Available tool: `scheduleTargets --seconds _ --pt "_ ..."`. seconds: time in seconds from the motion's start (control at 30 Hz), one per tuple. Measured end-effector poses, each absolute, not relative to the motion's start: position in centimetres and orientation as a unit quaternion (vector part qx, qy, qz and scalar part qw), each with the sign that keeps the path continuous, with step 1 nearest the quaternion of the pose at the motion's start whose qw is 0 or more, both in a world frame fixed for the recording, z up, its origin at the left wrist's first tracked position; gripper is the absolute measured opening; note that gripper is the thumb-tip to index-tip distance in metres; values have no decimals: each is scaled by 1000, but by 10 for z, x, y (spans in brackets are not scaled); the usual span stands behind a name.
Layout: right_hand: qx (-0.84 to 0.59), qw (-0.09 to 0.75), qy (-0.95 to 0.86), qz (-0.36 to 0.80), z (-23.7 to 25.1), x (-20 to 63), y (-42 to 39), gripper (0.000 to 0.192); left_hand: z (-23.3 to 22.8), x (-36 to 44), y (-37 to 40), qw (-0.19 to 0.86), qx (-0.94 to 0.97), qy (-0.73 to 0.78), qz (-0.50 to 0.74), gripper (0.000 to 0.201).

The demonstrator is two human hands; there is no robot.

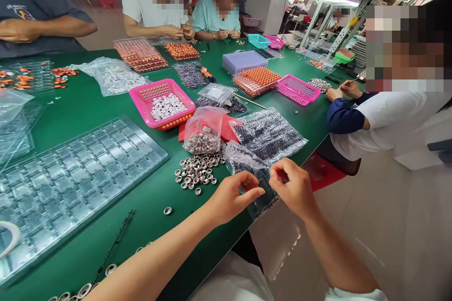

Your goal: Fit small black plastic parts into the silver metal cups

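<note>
The left hand (235, 194) and right hand (292, 189) curl, whether pinching I cannot tell, metallic rings (198, 191) heaped at nine o'clock, presumably for reach.

Smooth satin tabletop (151, 230), glossy clear plastic tray (77, 164), shiny metallic rings (193, 172), crinkled glossy plastic packet (270, 134), smooth plastic basket (141, 96)

Before you, a crumpled clear plastic bag (244, 155) with dark pieces (271, 203) showing at its near end lies at the edge of the green tabletop (148, 197), and silvery cup-shaped rings (195, 170) (several tipped at odd angles) spread loosely to its left.
</note>
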State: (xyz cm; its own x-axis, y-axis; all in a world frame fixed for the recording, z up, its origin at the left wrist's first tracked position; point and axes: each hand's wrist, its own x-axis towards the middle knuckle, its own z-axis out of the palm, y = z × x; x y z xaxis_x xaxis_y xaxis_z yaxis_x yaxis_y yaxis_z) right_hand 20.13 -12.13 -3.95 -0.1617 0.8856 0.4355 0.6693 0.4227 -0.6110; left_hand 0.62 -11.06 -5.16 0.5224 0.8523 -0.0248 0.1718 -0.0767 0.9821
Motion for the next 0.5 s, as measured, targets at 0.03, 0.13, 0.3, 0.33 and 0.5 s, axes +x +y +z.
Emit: scheduleTargets --seconds 0.03,0.13,0.3,0.33,0.5 --pt "-507 391 -756 136 -40 200 -122 13 -52 6 -110 564 660 389 308 27" --pt "-465 392 -785 116 -44 195 -126 15 -55 6 -109 561 632 420 329 36" --pt "-395 359 -842 84 -49 191 -132 20 -62 10 -103 568 586 450 361 38" --pt "-384 355 -847 93 -49 192 -133 21 -63 10 -102 574 574 450 372 38" --pt "-432 320 -837 104 -40 202 -149 47 -55 9 -99 657 476 409 417 35"
